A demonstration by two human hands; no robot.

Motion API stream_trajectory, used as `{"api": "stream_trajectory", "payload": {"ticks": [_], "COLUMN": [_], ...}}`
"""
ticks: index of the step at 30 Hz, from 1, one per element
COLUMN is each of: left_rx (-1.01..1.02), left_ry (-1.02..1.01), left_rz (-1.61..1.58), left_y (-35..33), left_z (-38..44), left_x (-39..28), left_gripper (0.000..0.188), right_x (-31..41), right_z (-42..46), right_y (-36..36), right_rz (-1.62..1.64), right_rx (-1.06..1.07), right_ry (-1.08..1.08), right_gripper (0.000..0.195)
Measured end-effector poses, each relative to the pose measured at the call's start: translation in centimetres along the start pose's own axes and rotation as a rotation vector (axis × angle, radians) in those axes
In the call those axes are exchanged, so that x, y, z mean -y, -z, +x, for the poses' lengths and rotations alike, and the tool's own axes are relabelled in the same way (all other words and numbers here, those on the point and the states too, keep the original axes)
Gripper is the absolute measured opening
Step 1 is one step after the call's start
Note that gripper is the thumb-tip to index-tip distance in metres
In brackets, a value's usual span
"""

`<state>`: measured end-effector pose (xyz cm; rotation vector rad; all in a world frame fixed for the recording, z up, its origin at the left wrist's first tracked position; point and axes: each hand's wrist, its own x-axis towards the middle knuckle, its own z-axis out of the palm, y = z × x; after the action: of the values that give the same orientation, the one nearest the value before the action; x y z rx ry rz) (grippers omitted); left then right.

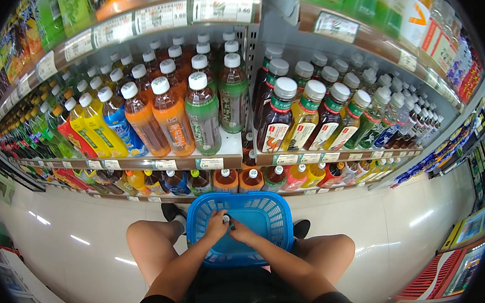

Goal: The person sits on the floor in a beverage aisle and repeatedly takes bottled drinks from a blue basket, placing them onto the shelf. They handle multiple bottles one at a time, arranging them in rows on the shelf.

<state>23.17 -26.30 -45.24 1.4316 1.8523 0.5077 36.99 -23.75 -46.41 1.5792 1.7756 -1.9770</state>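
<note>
A blue plastic shopping basket [286,227] sits between my knees, in front of the shelving. Inside its outline, my left hand [216,226] is wrapped around a small bottle with a pale cap [226,218]. My right hand [241,232] meets the same bottle from the other side, its fingers close below the cap. Most of the bottle is hidden by my hands, so its label and contents cannot be made out. The part of the basket floor that shows around my hands is bare blue plastic.
Ahead, a shelf [229,146] carries rows of capped drink bottles, including orange-labelled [173,125] and green-labelled ones [203,120]. Dark and yellow juice bottles [276,123] stand to the right. More bottles [251,180] line the low shelf behind the basket. Red crates [432,277] are at lower right.
</note>
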Motion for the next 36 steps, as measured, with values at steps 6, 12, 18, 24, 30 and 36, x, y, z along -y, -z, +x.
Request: {"api": "stream_trajectory", "payload": {"ticks": [6,12,18,24,30,36], "left_rx": [-0.268,-0.433,-0.517,-0.327,-0.535,-0.413], "left_ry": [-0.586,-0.878,-0.891,-0.707,-0.889,-0.879], "left_rz": [-0.385,-0.408,-0.233,-0.364,-0.239,-0.399], "left_y": [8.5,17.3,19.2,19.2,17.5,17.3], "left_z": [-2.2,-2.0,3.3,4.6,4.4,2.6], "left_x": [-12.5,-24.4,-32.0,-32.9,-31.4,-31.3], "left_gripper": [0.032,0.047,0.071,0.051,0.039,0.040], "right_x": [2.2,19.2,28.7,29.3,27.6,27.3], "right_z": [-4.1,-18.2,-22.9,-23.3,-24.2,-24.9], "right_y": [5.3,13.0,19.8,20.3,18.0,17.9], "right_rz": [0.242,0.245,-0.348,-0.567,-0.671,-0.690], "right_rx": [-0.370,-0.891,-1.251,-1.245,-1.332,-1.233], "right_ry": [0.361,1.089,1.154,0.824,0.898,0.933], "right_gripper": [0.047,0.016,0.040,0.048,0.048,0.047]}}
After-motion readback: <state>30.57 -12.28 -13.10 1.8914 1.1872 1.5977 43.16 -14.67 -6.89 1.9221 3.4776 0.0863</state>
